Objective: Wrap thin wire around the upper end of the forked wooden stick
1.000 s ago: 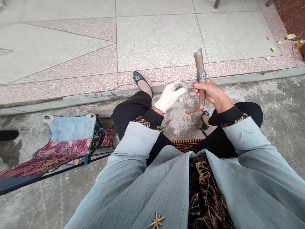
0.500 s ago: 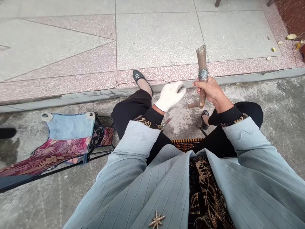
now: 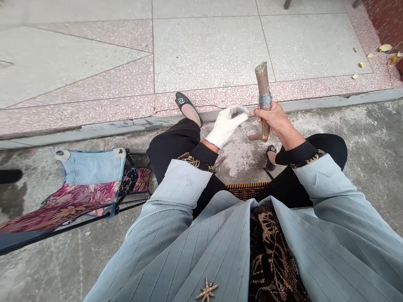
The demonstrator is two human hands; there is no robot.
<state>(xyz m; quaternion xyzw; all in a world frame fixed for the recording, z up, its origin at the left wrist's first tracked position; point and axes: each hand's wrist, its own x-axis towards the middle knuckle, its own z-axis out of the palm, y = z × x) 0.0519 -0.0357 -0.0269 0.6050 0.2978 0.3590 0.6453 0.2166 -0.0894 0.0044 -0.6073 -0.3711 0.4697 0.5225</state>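
Note:
My right hand [image 3: 277, 119], bare, is wrapped round a forked wooden stick [image 3: 262, 80] held nearly upright. Thin metal wire [image 3: 265, 100] is wound in a band round the stick just above my fingers. Below the grip a short side branch [image 3: 255, 137] juts out to the left. My left hand [image 3: 224, 126] wears a white glove and sits left of the stick, thumb and fingers curled into a pinch. Its fingertips come close to my right index finger; anything between them is too small to make out.
At the left is a folding chair [image 3: 91, 165] with denim and floral fabric. A raised tiled step [image 3: 204, 54] runs across in front of my feet. Between my knees shows a woven basket-like edge [image 3: 247, 191]. Pale peels [image 3: 385, 48] lie at the far right.
The top of the stick has tilted slightly left and down. My left hand has turned, so the loop of its curled fingers and thumb now shows, a little nearer my right hand.

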